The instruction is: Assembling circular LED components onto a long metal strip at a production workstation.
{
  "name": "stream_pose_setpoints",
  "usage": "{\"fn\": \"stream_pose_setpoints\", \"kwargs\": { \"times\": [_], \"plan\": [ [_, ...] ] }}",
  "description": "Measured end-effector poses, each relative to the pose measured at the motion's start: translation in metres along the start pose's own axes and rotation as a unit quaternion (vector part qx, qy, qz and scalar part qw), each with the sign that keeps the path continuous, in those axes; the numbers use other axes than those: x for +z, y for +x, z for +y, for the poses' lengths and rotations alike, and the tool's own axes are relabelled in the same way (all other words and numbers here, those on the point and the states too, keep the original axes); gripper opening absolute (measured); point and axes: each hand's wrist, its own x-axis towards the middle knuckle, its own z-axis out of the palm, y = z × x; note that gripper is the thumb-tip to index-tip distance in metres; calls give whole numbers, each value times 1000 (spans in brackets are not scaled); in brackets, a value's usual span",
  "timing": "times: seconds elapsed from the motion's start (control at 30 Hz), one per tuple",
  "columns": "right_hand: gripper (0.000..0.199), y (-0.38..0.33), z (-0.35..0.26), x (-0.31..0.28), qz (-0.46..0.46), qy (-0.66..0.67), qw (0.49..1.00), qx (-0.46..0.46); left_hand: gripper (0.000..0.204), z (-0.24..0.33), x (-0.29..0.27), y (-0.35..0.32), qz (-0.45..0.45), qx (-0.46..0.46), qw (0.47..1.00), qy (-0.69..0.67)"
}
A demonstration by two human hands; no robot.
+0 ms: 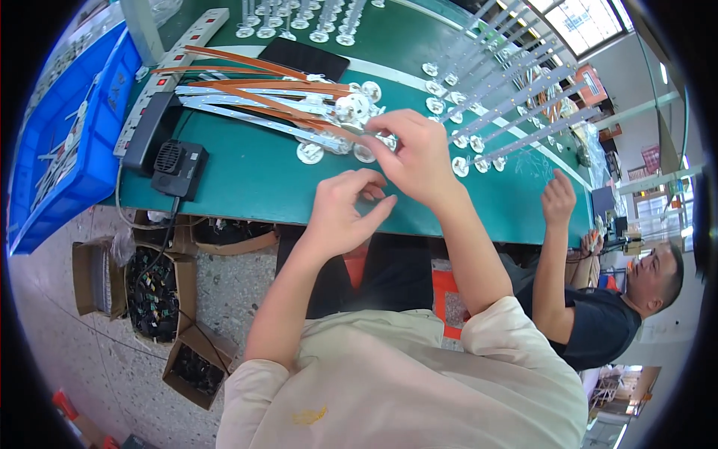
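**Pinching the strip end among the lens discs**

The right hand (pixel 416 153) is closing its fingertips on a white LED strip (pixel 254 117) at the cluster of round lens discs (pixel 351 112); the left hand (pixel 345 209) is hovering half-curled and empty just beside it. Steadying the strip against the green bench (pixel 247 179) should be helping alignment.

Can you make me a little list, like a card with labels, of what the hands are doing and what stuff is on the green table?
left hand: hovers over the green table, fingers curled, holding nothing I can see
right hand: fingers pinch at a pile of thin strips with round clear caps
strips: white and copper-coloured, fanned out to the left
more strips: lie in rows on the right
black box: at the table's left edge
blue bin: far left
another person's hand: rests on the table's right edge
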Motion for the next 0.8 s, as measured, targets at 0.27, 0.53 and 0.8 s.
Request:
{"fn": "stream_pose_setpoints", "kwargs": {
  "times": [0.27,0.53,0.8],
  "plan": [
    [11,49,-4,20,-92,-6,995,33,23,-10,6,-4,43,41,998,-4],
    [16,15,16,1,-157,-195,967,46,21,-11,6,-4,28,33,999,-16],
    [10,-15,11,-22,-33,-21,988,151,24,-2,13,-5,46,15,999,-2]
  ]
}}
